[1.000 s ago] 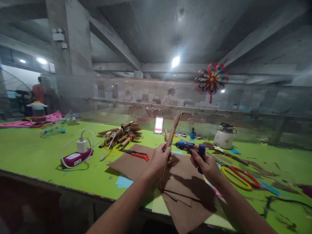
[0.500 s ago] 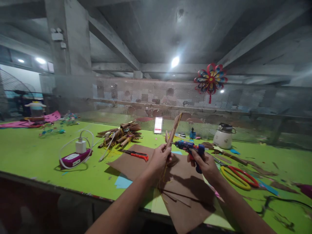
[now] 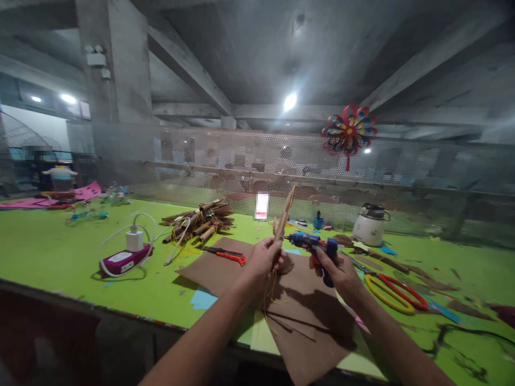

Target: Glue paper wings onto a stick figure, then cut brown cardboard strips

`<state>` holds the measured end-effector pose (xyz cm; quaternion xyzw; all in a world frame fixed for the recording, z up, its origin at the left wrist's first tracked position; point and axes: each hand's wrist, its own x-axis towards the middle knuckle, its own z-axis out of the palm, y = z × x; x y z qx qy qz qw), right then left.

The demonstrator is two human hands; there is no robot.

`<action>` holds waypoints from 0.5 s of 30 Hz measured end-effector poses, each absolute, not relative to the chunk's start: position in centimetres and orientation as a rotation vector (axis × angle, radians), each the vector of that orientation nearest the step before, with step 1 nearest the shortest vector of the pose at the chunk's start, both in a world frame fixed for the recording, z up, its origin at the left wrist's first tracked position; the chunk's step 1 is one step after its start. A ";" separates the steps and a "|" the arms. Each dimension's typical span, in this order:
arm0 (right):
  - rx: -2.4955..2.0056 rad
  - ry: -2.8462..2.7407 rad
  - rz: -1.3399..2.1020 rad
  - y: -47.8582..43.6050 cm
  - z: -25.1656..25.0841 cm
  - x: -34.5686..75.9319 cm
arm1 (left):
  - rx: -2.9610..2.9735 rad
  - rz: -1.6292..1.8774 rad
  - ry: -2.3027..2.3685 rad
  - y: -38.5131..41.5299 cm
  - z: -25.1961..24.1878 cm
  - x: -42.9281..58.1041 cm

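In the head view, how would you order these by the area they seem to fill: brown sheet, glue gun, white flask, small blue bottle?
1. Brown sheet
2. Glue gun and white flask: too alike to rank
3. Small blue bottle

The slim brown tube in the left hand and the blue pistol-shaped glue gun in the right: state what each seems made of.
Brown tube: probably matte paper or card, dull like the flat brown sheet.
Blue glue gun: likely smooth plastic, from its vivid colours and moulded shape; gloss unclear.
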<state>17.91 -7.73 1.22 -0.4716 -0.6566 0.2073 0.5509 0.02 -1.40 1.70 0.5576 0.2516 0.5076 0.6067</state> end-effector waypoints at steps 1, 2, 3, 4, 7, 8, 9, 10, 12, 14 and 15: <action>-1.111 -1.554 0.488 -7.8 1.2 17.9 | 1.294 1.178 0.593 -1.5 1.8 0.0; -1.104 -1.552 0.484 -7.8 1.2 17.9 | 1.300 1.186 0.605 -1.6 1.9 0.0; -1.099 -1.545 0.478 -7.8 1.2 17.9 | 1.306 1.193 0.619 -1.7 2.0 0.0; -1.099 -1.530 0.466 -7.7 1.1 18.0 | 1.310 1.194 0.633 -1.7 2.1 0.0; -1.147 -1.465 0.371 -7.2 0.9 18.6 | 1.292 1.204 0.664 -1.8 2.3 0.0; -1.188 -1.454 0.313 -7.0 0.7 18.9 | 1.283 1.208 0.668 -1.8 2.3 -0.1; -1.237 -1.455 0.238 -6.6 0.5 19.3 | 1.275 1.212 0.665 -1.8 2.2 -0.1; -1.293 -1.472 0.154 -6.2 0.3 19.7 | 1.267 1.222 0.658 -1.7 2.2 -0.1; -1.420 -1.547 -0.013 -5.4 -0.2 20.5 | 1.255 1.234 0.645 -1.6 2.3 -0.3; -1.548 -1.664 -0.145 -4.5 -0.9 21.3 | 1.238 1.259 0.638 -1.4 2.5 -0.5; -1.603 -1.711 -0.191 -4.1 -1.3 21.7 | 1.221 1.276 0.636 -1.3 2.6 -0.7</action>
